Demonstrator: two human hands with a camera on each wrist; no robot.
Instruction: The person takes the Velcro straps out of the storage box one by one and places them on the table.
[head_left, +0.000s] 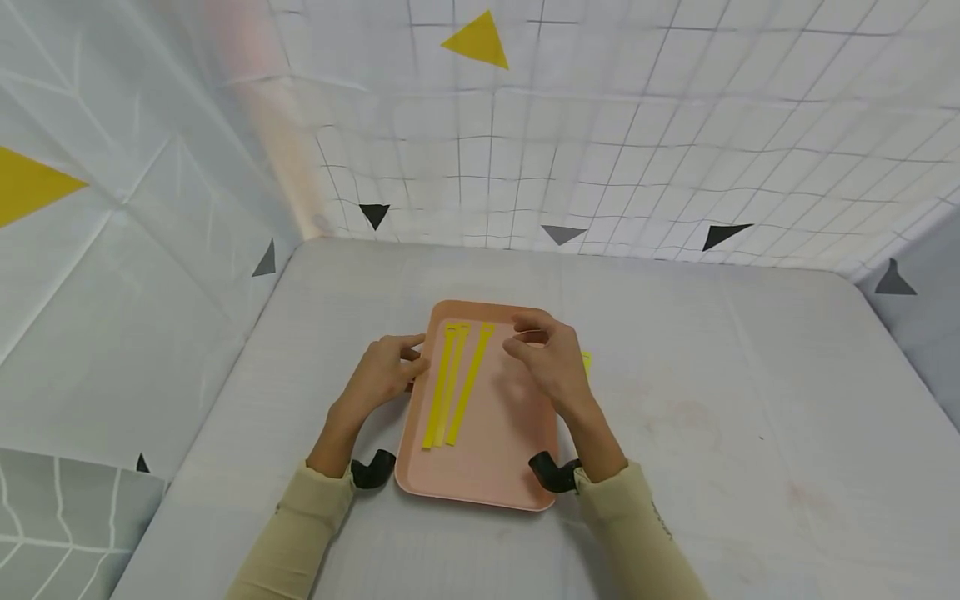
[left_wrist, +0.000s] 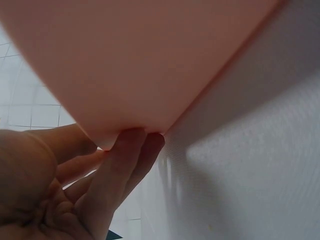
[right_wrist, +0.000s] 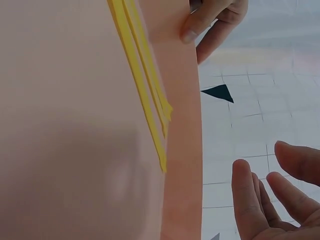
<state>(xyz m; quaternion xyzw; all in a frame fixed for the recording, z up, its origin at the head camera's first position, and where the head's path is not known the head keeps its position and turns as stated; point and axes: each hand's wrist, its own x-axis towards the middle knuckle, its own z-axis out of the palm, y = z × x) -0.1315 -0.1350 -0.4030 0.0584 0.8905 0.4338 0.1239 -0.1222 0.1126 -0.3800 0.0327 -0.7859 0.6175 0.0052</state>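
Note:
A pink tray sits on the pale table, its left rim held by my left hand. In the left wrist view, fingers of the left hand reach under the tray. Three flat yellow straps with slotted heads lie lengthwise on the tray's left half, heads at the far end. Over the tray's upper right, my right hand hovers with thumb and fingers apart and nothing between them. Part of another yellow strap shows beyond the right hand, mostly hidden by it.
The pale table extends to both sides of the tray. A white grid-patterned curtain hangs behind it, and a grey-white sheet rises on the left. Black curved pieces sit at both wrists.

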